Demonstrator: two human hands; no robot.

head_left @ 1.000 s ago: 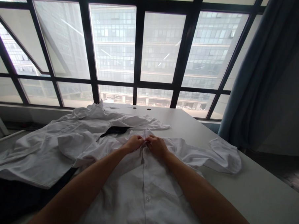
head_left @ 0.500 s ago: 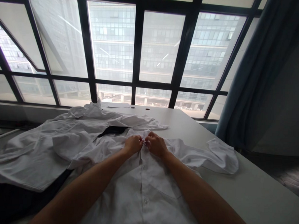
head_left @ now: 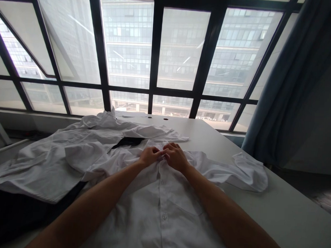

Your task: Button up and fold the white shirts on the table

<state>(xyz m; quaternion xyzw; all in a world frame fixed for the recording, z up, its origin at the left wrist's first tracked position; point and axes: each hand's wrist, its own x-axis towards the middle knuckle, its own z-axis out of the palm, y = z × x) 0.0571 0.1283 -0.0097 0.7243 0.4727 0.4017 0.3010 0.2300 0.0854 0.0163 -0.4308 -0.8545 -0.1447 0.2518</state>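
A white button-up shirt (head_left: pixel 164 208) lies flat, front up, on the white table (head_left: pixel 273 216) before me. My left hand (head_left: pixel 150 155) and my right hand (head_left: pixel 175 156) meet at the top of its button placket, close to the collar. Both pinch the cloth there with fingers curled, thumbs nearly touching. What is between the fingertips is too small to make out. One sleeve (head_left: pixel 242 171) spreads out to the right.
Other crumpled white shirts (head_left: pixel 56 159) lie heaped on the left, over something dark (head_left: pixel 129 141). A large black-framed window (head_left: pixel 154 57) fills the wall behind the table. A grey-blue curtain (head_left: pixel 287 89) hangs at the right.
Both hands stay pinched together at the shirt's top placket, with the fingers working slightly. The view has shifted a little.
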